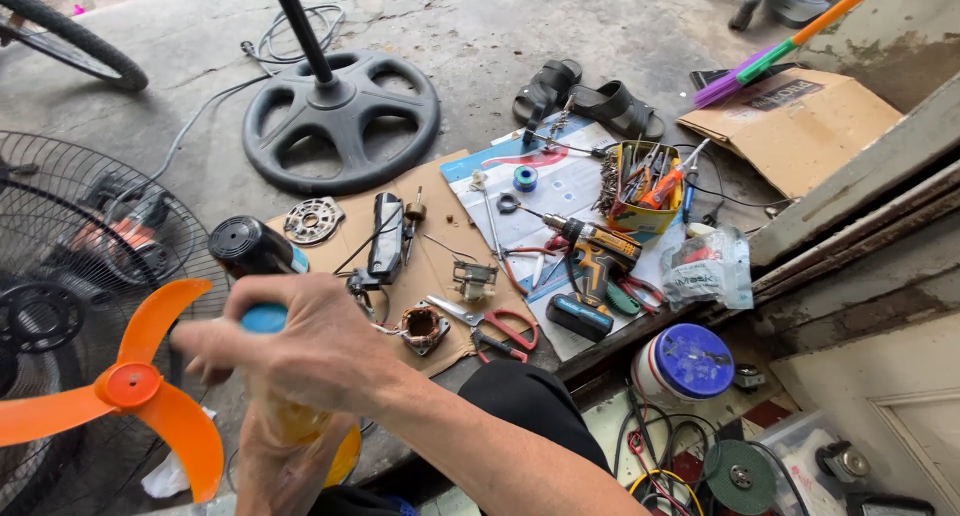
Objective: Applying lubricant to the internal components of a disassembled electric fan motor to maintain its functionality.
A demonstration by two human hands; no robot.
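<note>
1. The right hand point(310, 351) curls its fingers point(215, 341) over a blue cap point(265, 319), clamped on it from above, thumb side toward the camera.
2. Beneath it the left hand point(285, 461) wraps a yellow bottle point(300, 421); the fingers look closed around the body, though the right forearm hides most of the grip.
3. The bottle stands upright between the two hands, close to the person's lap and just right of an orange fan blade point(135, 391).
4. Judged from the grip, turning the cap goes best with the lower hand kept still and the bottle upright, so that nothing spills onto the parts below.
5. Past the knuckles, a black motor housing point(245, 246) sits on a sheet of cardboard point(440, 266), with a copper-wound stator point(422, 328) and red-handled scissors point(500, 326) nearby.
6. Farther out lie a cordless drill point(595, 251), a tin of tools point(640, 191) and a round fan base point(340, 116) on the concrete floor point(180, 66).
7. A wire fan guard point(70, 276) fills the left edge.
</note>
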